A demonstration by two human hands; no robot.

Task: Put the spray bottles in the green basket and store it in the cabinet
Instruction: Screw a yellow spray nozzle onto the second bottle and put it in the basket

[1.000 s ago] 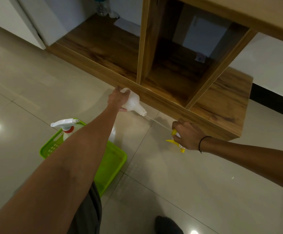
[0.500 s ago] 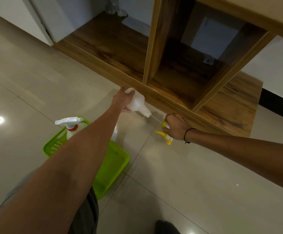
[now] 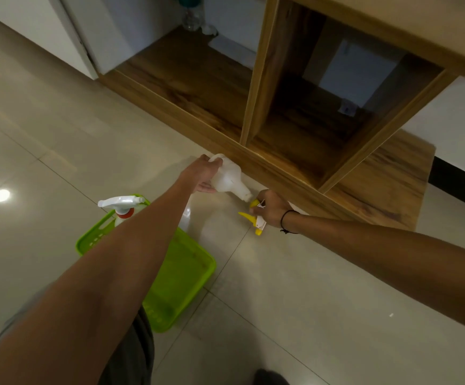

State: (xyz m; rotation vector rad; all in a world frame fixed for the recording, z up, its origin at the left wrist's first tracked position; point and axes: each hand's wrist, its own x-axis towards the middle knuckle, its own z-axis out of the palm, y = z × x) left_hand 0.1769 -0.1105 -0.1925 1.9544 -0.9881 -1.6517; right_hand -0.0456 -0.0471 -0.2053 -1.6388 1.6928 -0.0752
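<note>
Closing the gap since a second ago, the right hand (image 3: 271, 208) grips a yellow sprayer head (image 3: 255, 219) beside the white bottle (image 3: 230, 180) clasped in the left hand (image 3: 199, 176), beyond the green basket (image 3: 182, 270), before the cabinet (image 3: 303, 129).

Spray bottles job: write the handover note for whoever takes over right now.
Left hand: shut on the white plastic bottle body, tilted, open neck toward the right hand.
Right hand: shut on the yellow-and-white trigger sprayer head, just off the neck.
Done: one white-trigger spray bottle stands in the green plastic basket on the floor.
Left: refit the head, basket this bottle, store the basket in the wooden cabinet.
</note>
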